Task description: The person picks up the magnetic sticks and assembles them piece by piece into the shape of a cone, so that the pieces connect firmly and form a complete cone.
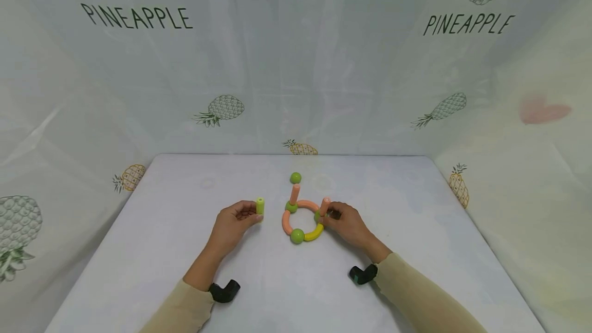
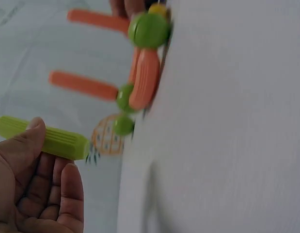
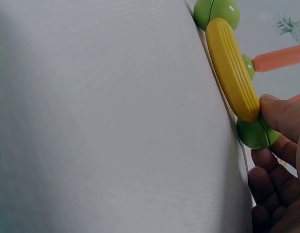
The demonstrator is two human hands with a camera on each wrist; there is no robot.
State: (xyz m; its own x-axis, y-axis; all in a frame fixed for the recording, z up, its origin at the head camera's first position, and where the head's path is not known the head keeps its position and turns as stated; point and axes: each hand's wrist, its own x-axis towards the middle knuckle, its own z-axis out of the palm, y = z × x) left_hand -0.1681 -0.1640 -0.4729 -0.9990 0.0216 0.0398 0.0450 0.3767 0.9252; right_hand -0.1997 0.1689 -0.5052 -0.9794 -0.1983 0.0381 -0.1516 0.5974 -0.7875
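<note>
On the white table lies a ring of curved rods and green balls: two orange curved rods [image 1: 287,222] and one yellow curved rod [image 3: 232,70]. Two straight orange rods [image 1: 295,194] stand up from the far ball [image 1: 291,207] and the right ball [image 3: 257,133]. My right hand [image 1: 349,225] pinches that right ball, its thumb beside the end of the yellow rod. To the left of the ring, apart from it, my left hand [image 1: 233,225] holds a straight lime-green rod [image 2: 65,142] between thumb and fingers. The near ball [image 1: 297,236] joins orange and yellow rods.
A loose green ball [image 1: 296,178] sits beyond the ring. White cloth printed with pineapples [image 1: 225,107] hangs behind the table [image 1: 185,184] and at its sides. Each wrist carries a black camera mount [image 1: 225,292].
</note>
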